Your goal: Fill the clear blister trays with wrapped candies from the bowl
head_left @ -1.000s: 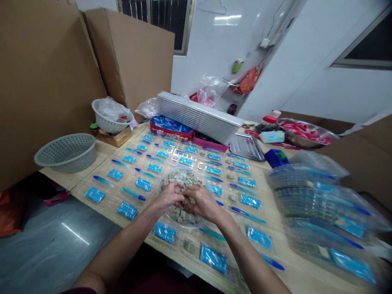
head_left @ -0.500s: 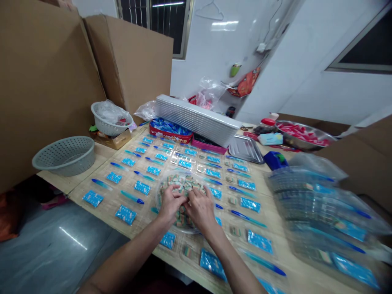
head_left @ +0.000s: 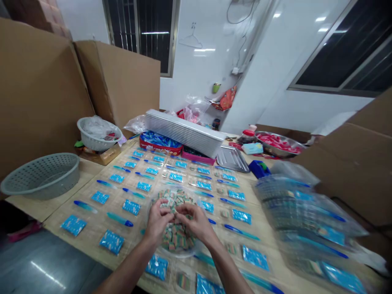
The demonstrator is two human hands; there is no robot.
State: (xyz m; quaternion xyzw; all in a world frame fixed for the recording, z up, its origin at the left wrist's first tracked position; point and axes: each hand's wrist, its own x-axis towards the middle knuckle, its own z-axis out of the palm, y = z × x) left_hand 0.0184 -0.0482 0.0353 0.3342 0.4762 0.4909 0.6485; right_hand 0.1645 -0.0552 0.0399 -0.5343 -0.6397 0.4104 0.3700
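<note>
A round clear bowl (head_left: 180, 254) full of small striped blocks (head_left: 177, 239), green, white and orange, stands on the table in front of me. Over its middle, my left hand (head_left: 158, 220) has its fingers curled in a pinch. My right hand (head_left: 196, 220) faces it, thumb and fingers drawn together, the fingertips close to those of the left. Whatever lies between the fingertips is too small and blurred to make out. Around the bowl lie rows of clear plastic trays with blue patterned packets (head_left: 112, 241) and blue pens (head_left: 120, 219); some on the right also hold striped blocks.
At right, a blurred stack of filled clear trays (head_left: 306, 228) rises from the table. A pile of nested clear trays (head_left: 183, 132) lies across tins at the back. Grey baskets (head_left: 43, 175) stand left, before cardboard sheets (head_left: 122, 81). A metal bowl (head_left: 295, 153) sits back right.
The camera view has tilted up and turned right, so the table appears lower and farther left. Both hands stay over the bowl; their fingertips have shifted slightly apart.
</note>
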